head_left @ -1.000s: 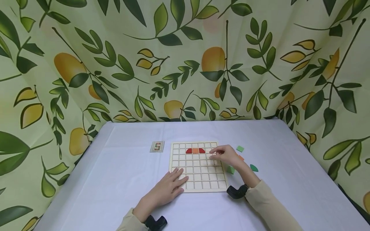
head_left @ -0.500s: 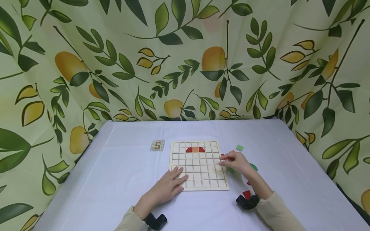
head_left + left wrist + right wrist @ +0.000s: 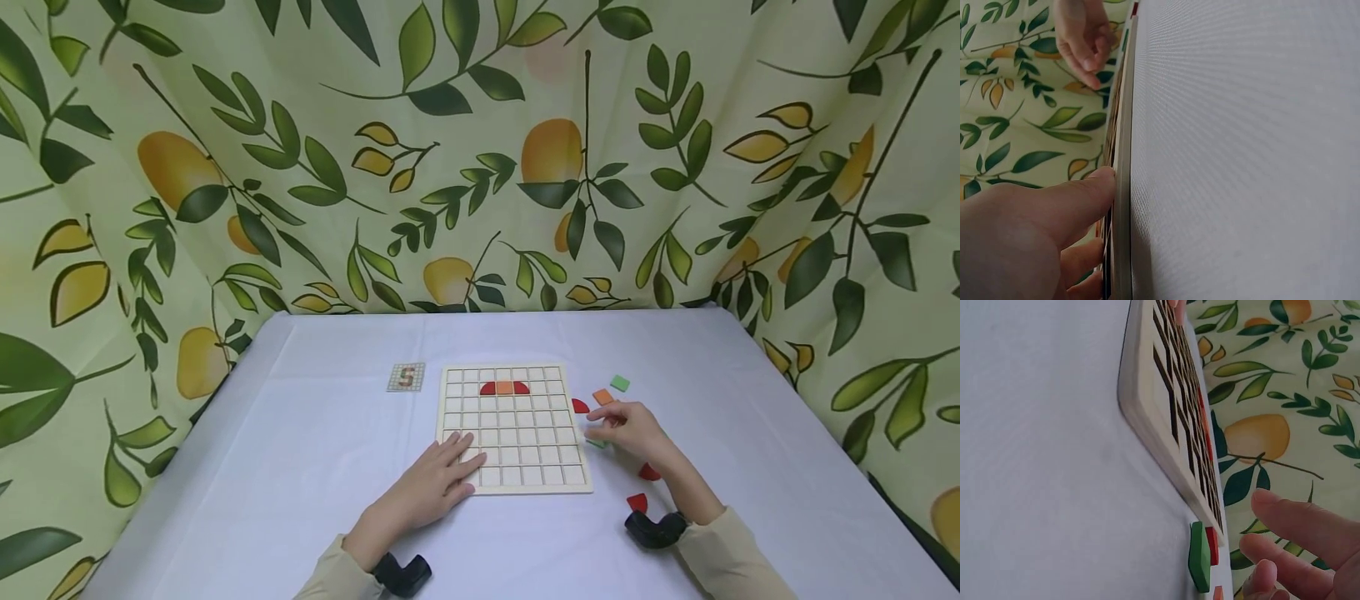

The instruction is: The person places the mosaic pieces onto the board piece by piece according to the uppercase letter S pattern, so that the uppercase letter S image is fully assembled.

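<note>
Pale wooden gridded board, left hand resting on it, fingers spread, right hand empty, fingertips parted, near flat red quarter-round piece

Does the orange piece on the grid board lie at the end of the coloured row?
No, the orange piece lies between two red pieces.
</note>
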Demonstrator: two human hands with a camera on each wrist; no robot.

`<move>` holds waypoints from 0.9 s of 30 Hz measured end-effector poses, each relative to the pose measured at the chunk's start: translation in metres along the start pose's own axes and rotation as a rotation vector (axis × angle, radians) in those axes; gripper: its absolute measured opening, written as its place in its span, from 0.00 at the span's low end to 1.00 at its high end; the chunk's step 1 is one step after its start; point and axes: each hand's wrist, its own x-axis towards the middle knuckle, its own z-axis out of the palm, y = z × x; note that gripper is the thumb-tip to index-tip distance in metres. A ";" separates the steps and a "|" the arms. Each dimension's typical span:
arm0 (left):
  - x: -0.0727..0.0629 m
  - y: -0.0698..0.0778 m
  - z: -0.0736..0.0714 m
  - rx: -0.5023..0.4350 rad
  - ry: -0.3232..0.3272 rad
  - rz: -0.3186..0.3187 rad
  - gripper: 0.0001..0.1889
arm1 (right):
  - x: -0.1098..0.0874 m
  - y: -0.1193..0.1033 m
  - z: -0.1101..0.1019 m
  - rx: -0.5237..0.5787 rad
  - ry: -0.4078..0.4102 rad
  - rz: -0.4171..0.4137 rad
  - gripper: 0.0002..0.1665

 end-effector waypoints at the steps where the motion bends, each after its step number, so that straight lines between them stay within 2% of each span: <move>1: 0.000 0.000 0.000 0.000 0.000 0.000 0.25 | 0.000 0.002 0.000 0.001 -0.002 0.001 0.18; 12: -0.002 -0.001 0.001 0.022 0.009 0.016 0.25 | -0.002 0.009 0.000 -0.056 -0.001 0.019 0.21; 19: -0.001 0.000 0.001 0.019 0.007 0.017 0.25 | -0.002 0.010 0.000 -0.085 -0.003 0.075 0.21; 22: -0.001 0.000 0.001 0.028 0.006 0.018 0.25 | -0.003 0.010 -0.001 -0.091 -0.005 0.072 0.21; 27: -0.002 0.000 0.000 0.027 0.007 0.014 0.25 | -0.005 0.011 0.001 -0.079 0.029 0.111 0.20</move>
